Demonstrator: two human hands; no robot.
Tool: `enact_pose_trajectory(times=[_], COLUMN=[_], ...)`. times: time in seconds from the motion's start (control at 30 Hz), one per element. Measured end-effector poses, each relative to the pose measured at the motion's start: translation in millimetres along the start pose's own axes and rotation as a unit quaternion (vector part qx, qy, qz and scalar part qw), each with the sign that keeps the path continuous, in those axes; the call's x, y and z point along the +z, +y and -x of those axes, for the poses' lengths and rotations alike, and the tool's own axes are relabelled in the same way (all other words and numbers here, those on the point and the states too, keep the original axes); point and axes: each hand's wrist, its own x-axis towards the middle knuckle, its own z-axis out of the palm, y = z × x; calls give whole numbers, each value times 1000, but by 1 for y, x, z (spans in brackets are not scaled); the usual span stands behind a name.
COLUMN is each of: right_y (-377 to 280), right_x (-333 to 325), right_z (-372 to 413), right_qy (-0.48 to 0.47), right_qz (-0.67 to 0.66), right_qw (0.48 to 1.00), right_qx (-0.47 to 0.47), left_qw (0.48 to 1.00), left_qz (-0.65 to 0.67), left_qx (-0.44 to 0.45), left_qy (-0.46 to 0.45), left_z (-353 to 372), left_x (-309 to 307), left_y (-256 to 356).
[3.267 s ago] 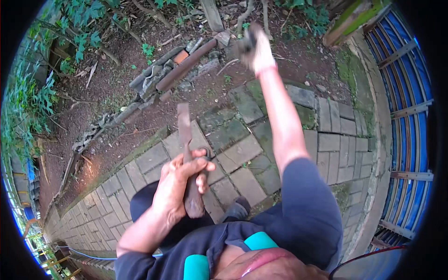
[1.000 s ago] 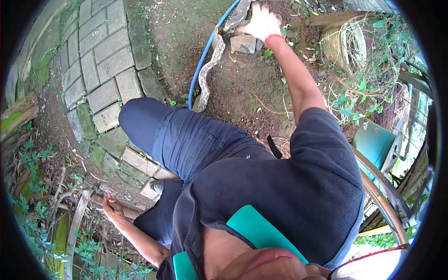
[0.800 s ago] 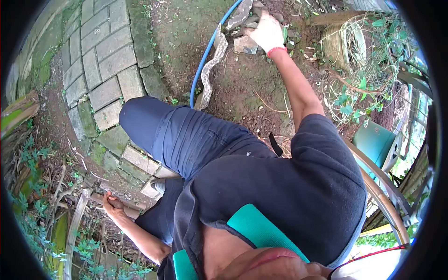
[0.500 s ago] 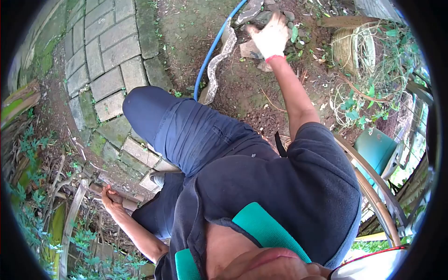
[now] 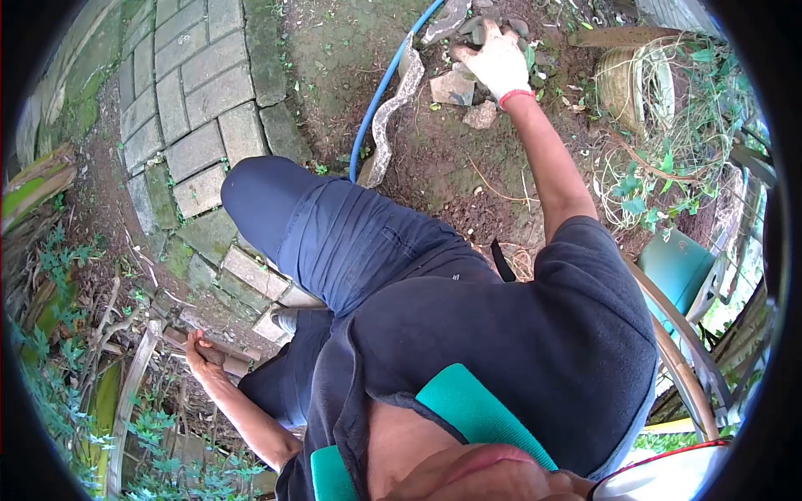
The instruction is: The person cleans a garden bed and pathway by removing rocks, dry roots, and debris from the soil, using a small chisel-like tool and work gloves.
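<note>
Dark stones (image 5: 520,27): top centre-right of the frame, right of the blue hose (image 5: 383,83).
Right hand (image 5: 499,63): gloved, reaching among them, fingers bent and slightly apart; any grip, I cannot tell.
Stone grip: would call for fingertips closing round one.
Left hand (image 5: 200,354): lower left, fingers curled round a brown handle (image 5: 214,357).

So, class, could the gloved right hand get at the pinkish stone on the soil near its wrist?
Probably yes: the gloved right hand, at the dark stones, is close by, and the pinkish stone looks uncovered. Whether its grip is free can't be told.
</note>
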Motion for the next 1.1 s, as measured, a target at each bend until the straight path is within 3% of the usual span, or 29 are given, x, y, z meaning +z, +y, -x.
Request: enact_pose_trajectory(times=[0.07,0.2,0.23,0.37,0.47,0.5,0.67,0.73,0.8,0.9,0.93,0.97,1.0,1.03,1.07,1.1], right_y=[-27,-56,-59,-36,-21,-22,-35,-20,-8,-17,-9,-25,-57,-71,-74,-97], right_x=[-23,-40,-36,-1,-1,1,-22,0,6,-38,-38,-63,-105,-122,-118,-122], right_z=[-18,-37,-34,-30,-13,-7,-22,-35,-31,-7,0,13,25,35,35,36], right_qy=[-86,-96,-40,9,-29,8,-43,-48,-49,-56,-24,-30,-132,-144,-170,-128], right_qz=[-39,-15,-17,7,-38,-11,-5,43,-39,-126,-156,-284,-396,-452,-530,-548], right_qw=[994,983,989,996,995,998,996,998,997,989,987,951,878,864,813,808], right_qx=[58,154,144,83,93,68,80,26,37,46,42,121,235,167,168,177], left_qw=[1000,998,997,996,998,998,999,999,998,996,996,996,912,955,979,978], left_qz=[4,-4,-11,-41,-19,-2,10,5,-4,15,12,28,-300,-176,-30,110], left_qx=[12,16,25,26,18,32,33,40,55,74,70,56,280,237,199,170], left_qy=[24,63,70,77,59,62,36,23,16,39,-45,-64,10,16,30,55], left_z=[4,17,21,50,36,33,26,26,26,52,43,49,45,65,86,108], left_x=[-2,-1,0,11,1,0,-10,-3,2,24,4,-6,-16,-4,11,28], left_y=[6,18,18,22,21,18,9,9,10,13,15,18,-1,6,13,18])
